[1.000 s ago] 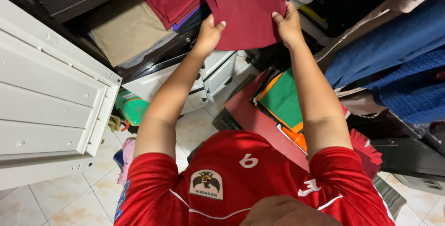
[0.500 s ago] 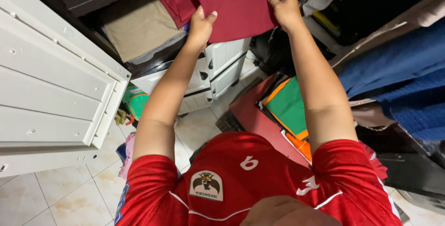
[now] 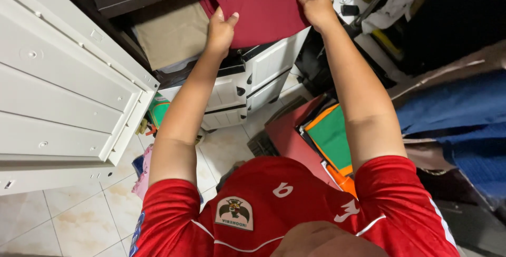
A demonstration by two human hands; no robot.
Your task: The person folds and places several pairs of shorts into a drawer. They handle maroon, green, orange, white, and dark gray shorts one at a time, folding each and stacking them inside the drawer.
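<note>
matt maroon cloth (image 3: 263, 4), glossy floor tiles (image 3: 79, 220)

Maroon folded cloth (image 3: 261, 4); beige cloth (image 3: 171, 27); white cabinet door (image 3: 63, 93); red jersey (image 3: 295, 204); green-and-orange folded fabric (image 3: 332, 136); blue garments (image 3: 458, 109).

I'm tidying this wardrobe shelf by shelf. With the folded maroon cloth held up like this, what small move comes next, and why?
Probably lower it flat onto the shelf. The left hand and right hand each grip a near corner of the folded maroon cloth, which hangs over the shelf beside the folded beige cloth.
</note>
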